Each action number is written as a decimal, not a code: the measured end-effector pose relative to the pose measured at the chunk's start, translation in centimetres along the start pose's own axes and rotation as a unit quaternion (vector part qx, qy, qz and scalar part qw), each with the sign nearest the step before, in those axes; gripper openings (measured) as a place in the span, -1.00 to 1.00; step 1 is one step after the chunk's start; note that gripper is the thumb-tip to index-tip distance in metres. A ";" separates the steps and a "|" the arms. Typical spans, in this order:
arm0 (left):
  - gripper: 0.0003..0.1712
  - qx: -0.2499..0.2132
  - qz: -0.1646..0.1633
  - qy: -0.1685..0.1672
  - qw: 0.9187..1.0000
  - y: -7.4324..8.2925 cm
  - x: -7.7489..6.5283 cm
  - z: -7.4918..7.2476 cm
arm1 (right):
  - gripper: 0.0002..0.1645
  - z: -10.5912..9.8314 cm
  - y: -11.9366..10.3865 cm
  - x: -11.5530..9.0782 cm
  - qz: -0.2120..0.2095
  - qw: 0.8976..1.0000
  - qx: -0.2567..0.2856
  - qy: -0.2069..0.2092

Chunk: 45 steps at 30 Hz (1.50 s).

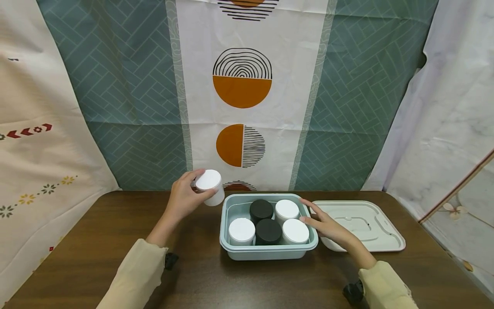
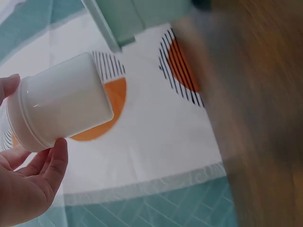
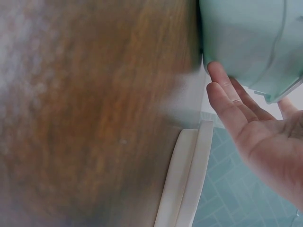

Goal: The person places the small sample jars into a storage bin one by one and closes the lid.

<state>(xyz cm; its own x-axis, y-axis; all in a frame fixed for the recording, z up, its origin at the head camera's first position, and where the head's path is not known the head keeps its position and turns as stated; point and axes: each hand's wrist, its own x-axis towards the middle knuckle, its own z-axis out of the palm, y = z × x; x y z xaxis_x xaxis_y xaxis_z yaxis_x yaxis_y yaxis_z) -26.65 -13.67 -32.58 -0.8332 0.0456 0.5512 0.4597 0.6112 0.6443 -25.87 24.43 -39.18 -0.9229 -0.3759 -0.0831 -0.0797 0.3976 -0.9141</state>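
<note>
In the head view, my left hand [image 1: 188,195] holds a white lidded jar [image 1: 210,187] above the back of the table, left of a pale blue-green plastic box [image 1: 266,254]. Thumb and fingers grip the jar near its lid, and the left wrist view shows its smooth body [image 2: 68,101] tilted. My right hand [image 1: 328,225] is at the box's right side, with digits over the rim and other fingers [image 3: 225,101] against the outer wall. Inside the box stand several jars, some with white lids [image 1: 242,231] and two with black lids [image 1: 268,231].
A white box lid [image 1: 380,225] lies flat on the brown wooden table [image 1: 200,274], right of the box and partly behind my right forearm. Patterned curtains [image 1: 135,86] hang along the table's back edge and both sides.
</note>
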 end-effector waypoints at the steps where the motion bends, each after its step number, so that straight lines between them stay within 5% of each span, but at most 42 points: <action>1: -0.32 -0.008 0.003 -0.002 1.000 0.3 0.0 0.1 | -0.24 0.0 0.0 0.0 0.001 1.000 0.000 0.000; 15: -0.32 -0.043 0.029 -0.046 0.998 2.8 -0.9 2.6 | -0.25 0.0 0.0 0.0 0.007 1.000 -0.012 0.007; 22: -0.33 -0.029 0.042 -0.069 0.996 2.7 -1.3 4.3 | -0.22 0.1 0.0 -0.1 0.002 1.000 -0.008 0.000; 30: -0.31 -0.003 0.023 -0.119 0.993 2.2 -1.4 5.2 | -0.20 -0.1 -0.1 -0.1 -0.011 1.000 -0.018 -0.006; 45: -0.33 0.066 0.032 -0.228 0.971 1.0 -0.7 5.9 | -0.22 0.1 0.0 -0.1 0.009 1.000 0.000 0.004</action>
<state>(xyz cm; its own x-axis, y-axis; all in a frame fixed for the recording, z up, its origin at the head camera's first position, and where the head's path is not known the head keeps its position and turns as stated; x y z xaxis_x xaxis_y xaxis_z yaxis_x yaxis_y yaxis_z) -27.44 -8.48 -35.44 -0.8675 0.4130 0.2772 0.4968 0.6907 0.5255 -25.68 24.36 -39.17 -0.9272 -0.3622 -0.0955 -0.0635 0.4033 -0.9129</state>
